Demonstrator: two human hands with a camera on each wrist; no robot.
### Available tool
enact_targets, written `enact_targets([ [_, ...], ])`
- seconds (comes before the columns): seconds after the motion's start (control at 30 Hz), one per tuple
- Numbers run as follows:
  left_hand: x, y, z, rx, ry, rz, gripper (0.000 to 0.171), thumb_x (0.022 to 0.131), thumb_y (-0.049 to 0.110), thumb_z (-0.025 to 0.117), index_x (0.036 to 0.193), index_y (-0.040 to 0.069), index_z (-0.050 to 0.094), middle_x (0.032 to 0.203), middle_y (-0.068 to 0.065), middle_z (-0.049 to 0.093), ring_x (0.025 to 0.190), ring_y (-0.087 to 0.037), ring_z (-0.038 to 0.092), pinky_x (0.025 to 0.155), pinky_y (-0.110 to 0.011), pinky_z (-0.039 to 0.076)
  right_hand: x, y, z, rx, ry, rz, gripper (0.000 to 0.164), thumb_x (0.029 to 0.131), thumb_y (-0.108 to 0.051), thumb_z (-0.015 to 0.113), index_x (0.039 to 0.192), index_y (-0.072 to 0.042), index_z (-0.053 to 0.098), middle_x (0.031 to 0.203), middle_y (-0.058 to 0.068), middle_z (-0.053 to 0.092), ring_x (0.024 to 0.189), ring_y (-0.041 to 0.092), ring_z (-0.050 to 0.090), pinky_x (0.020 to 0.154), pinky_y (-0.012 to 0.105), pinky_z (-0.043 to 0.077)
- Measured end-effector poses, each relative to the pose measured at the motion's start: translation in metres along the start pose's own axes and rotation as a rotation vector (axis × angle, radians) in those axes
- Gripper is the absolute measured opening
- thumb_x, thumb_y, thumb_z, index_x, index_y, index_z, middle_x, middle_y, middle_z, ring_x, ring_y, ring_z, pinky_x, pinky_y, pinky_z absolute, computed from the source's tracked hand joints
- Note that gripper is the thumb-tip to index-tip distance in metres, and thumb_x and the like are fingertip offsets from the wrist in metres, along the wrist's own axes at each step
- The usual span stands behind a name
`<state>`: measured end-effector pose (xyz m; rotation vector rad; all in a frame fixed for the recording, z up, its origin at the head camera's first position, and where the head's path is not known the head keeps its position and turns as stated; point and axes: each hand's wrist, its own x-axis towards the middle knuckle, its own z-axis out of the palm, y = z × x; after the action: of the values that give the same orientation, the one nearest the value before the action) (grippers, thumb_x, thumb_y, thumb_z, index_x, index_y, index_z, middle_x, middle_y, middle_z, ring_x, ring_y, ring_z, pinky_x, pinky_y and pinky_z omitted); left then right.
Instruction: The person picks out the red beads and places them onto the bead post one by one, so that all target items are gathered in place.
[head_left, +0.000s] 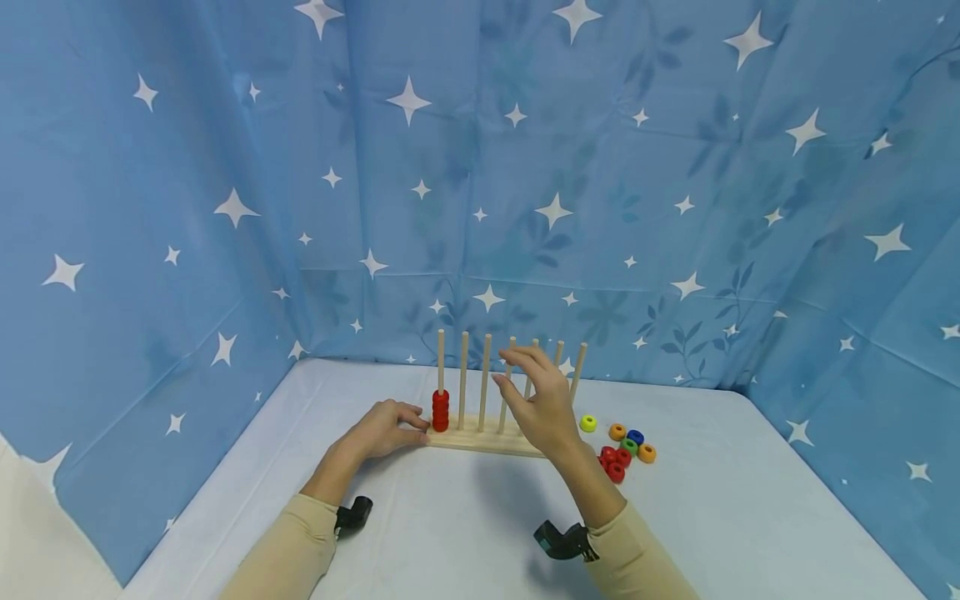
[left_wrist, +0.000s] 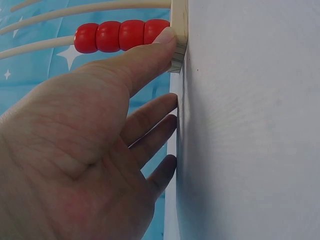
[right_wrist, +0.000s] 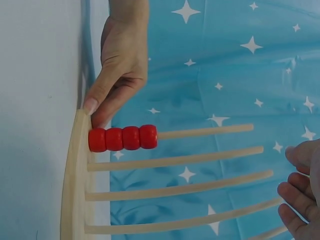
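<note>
A wooden peg rack [head_left: 480, 442] with a row of upright pegs stands on the table. Several red beads [head_left: 440, 411] are stacked on its leftmost peg, the bottom one down at the base. My left hand [head_left: 382, 429] pinches the left end of the base, thumb in front and forefinger behind; its other fingers [left_wrist: 150, 120] extend beside the base in the left wrist view. Raised before the middle and right-hand pegs is my right hand [head_left: 536, 404], fingers loosely bent with nothing between them. In the right wrist view, its fingertips [right_wrist: 295, 192] are near the peg tops.
Loose beads lie right of the rack: a yellow bead [head_left: 588, 423], an orange bead [head_left: 647, 452], a blue bead [head_left: 635, 436], a green bead [head_left: 628, 447] and several red beads [head_left: 617, 472]. A blue starred curtain [head_left: 480, 167] hangs behind the white table [head_left: 420, 533].
</note>
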<state>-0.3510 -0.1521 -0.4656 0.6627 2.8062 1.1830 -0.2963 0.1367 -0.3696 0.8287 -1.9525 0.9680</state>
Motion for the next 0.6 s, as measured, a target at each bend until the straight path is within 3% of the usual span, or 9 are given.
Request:
enact_targets([
  [0.4, 0.001, -0.002, 0.0, -0.001, -0.009, -0.011, 0.021, 0.089, 0.022, 0.084, 0.108, 0.015, 0.085, 0.139, -0.016, 0.068, 0.139, -0.042, 0.054, 0.116, -0.059, 0.041, 0.0, 0.002, -0.011, -0.022, 0.012, 0.027, 0.035, 0.092, -0.005, 0.078, 0.126, -0.002, 0.072, 0.119, 0.012, 0.071, 0.108, 0.026, 0.069, 0.093, 0.048, 0.058],
  [0.6, -0.001, -0.001, 0.0, -0.008, -0.012, -0.002, 0.022, 0.089, 0.023, 0.083, 0.108, 0.013, 0.084, 0.139, -0.017, 0.067, 0.139, -0.043, 0.054, 0.116, -0.06, 0.041, 0.002, 0.005, -0.022, -0.046, 0.039, 0.035, 0.036, 0.091, -0.004, 0.079, 0.127, -0.003, 0.072, 0.119, 0.014, 0.071, 0.107, 0.027, 0.069, 0.093, 0.041, 0.058],
])
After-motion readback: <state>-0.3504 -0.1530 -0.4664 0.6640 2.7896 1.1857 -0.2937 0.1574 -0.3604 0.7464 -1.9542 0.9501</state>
